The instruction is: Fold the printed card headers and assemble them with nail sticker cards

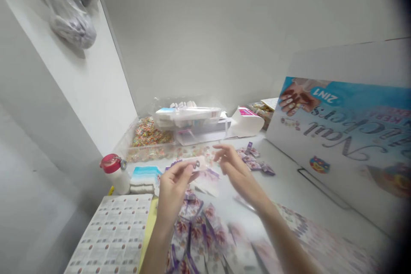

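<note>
My left hand (176,182) pinches a small pale pink card (200,164) with dark round marks, thumb on top. Just right of the card is my right hand (231,166), its fingers apart and slightly curled, with nothing visible in them. Below both hands, many purple-edged cards printed with flower-like pictures (194,233) lie overlapping on the white table. A smaller group of purple-edged packets (252,160) sits beyond my right hand. Motion blurs some of the cards near my right forearm.
At left stand a white bottle with a red lid (116,173) and a sheet of printed labels (112,235). A clear bin of colourful small pieces (149,135) is at the back, beside plastic-wrapped stacks (192,115). A large "Nail Stickers" box (340,137) rises at right.
</note>
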The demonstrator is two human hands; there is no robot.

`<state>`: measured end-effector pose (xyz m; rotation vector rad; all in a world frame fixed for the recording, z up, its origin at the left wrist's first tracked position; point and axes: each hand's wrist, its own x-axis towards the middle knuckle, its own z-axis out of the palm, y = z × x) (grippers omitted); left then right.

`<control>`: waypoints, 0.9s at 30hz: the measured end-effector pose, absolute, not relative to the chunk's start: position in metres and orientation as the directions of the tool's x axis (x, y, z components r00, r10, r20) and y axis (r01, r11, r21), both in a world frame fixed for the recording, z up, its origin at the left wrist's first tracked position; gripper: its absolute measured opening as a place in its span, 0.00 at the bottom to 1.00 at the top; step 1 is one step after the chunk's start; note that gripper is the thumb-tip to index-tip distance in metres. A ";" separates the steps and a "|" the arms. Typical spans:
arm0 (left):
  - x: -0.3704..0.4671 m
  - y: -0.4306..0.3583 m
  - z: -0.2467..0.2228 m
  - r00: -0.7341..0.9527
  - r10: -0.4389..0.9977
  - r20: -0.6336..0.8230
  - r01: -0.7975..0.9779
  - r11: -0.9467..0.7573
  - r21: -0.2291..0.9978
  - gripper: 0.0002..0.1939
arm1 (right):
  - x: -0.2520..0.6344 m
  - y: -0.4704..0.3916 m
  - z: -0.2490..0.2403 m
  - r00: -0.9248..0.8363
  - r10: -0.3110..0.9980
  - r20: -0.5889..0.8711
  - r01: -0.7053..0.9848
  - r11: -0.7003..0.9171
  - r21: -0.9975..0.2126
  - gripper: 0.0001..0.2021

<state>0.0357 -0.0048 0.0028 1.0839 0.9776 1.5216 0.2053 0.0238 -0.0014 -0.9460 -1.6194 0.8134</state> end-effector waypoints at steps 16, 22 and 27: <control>0.041 0.008 -0.014 0.112 0.989 0.095 -0.238 -0.067 0.969 0.16 | 0.195 0.031 -0.007 -0.171 0.858 0.484 0.242 0.513 -0.824 0.12; 0.036 0.017 -0.029 0.098 0.985 0.143 0.090 -0.152 0.984 0.22 | 0.197 0.045 -0.018 -0.227 0.925 0.305 0.214 0.353 -0.911 0.11; 0.023 0.030 -0.070 0.200 0.977 0.068 0.814 -0.205 0.544 0.34 | 0.208 0.055 -0.022 -0.007 0.935 0.355 0.300 0.340 -0.891 0.12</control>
